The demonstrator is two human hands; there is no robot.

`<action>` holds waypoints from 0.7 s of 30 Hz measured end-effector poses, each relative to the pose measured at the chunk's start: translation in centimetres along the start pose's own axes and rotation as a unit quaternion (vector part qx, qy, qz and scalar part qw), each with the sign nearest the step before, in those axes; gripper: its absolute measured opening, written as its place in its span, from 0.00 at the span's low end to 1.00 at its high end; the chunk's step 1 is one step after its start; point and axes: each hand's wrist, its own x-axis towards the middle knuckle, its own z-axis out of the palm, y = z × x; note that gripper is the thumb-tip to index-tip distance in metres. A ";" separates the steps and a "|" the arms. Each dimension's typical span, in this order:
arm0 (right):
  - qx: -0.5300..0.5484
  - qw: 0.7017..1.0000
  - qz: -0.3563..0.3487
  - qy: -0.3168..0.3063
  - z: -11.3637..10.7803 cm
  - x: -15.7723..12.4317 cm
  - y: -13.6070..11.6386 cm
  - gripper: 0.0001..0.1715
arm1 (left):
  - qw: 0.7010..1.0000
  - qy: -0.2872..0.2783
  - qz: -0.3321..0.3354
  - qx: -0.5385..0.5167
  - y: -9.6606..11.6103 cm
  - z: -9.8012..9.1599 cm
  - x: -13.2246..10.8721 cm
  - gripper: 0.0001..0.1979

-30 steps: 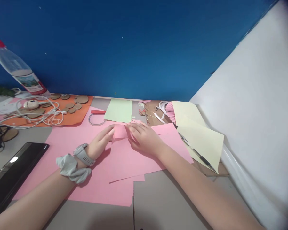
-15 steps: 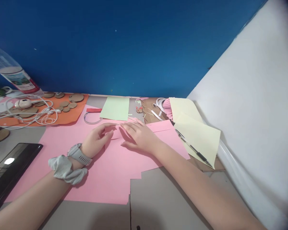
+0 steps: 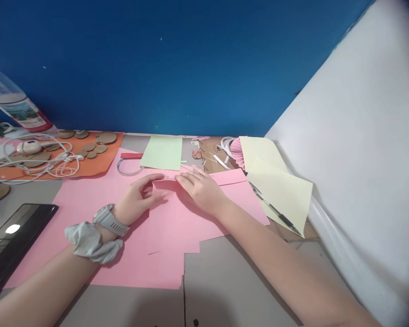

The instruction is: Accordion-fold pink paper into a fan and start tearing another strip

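Observation:
My left hand (image 3: 136, 193), with a grey watch (image 3: 109, 219) and a pale scrunchie (image 3: 93, 243) on its wrist, grips the left end of a pink sheet of paper (image 3: 172, 211). Its fingertips lie along the folded upper edge, and the thumb rests lower on the sheet. My right hand (image 3: 204, 190) presses its fingers onto the same folded edge further right; its thumb is hidden. Between the hands the edge stands slightly raised. Beneath lies a larger pink paper (image 3: 122, 268). A creased pink part (image 3: 233, 177) shows right of my right hand.
Behind the hands lie a green paper (image 3: 162, 153) and a grey ring-shaped band with a red strip (image 3: 131, 156). To the right, a pen (image 3: 282, 218) rests on cream paper (image 3: 286, 190). Earphone cables (image 3: 66, 165), a plastic bottle (image 3: 23, 111) and a black phone-like object (image 3: 17, 245) are at left.
My right hand has shifted slightly right along the fold, and its thumb has gone out of sight. The left thumb has moved lower and right. The pink edge between the hands looks more raised.

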 end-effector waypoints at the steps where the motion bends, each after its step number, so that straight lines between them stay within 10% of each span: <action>1: 0.008 1.000 0.013 -0.004 -0.1 0.0 0.1 0.19 | 1.000 -0.004 -0.008 0.006 -0.1 0.0 0.0 0.27; 21: 0.095 0.984 0.133 -0.077 -7.2 1.5 1.4 0.13 | 0.997 -0.035 -0.047 -0.054 1.0 -0.4 -0.5 0.18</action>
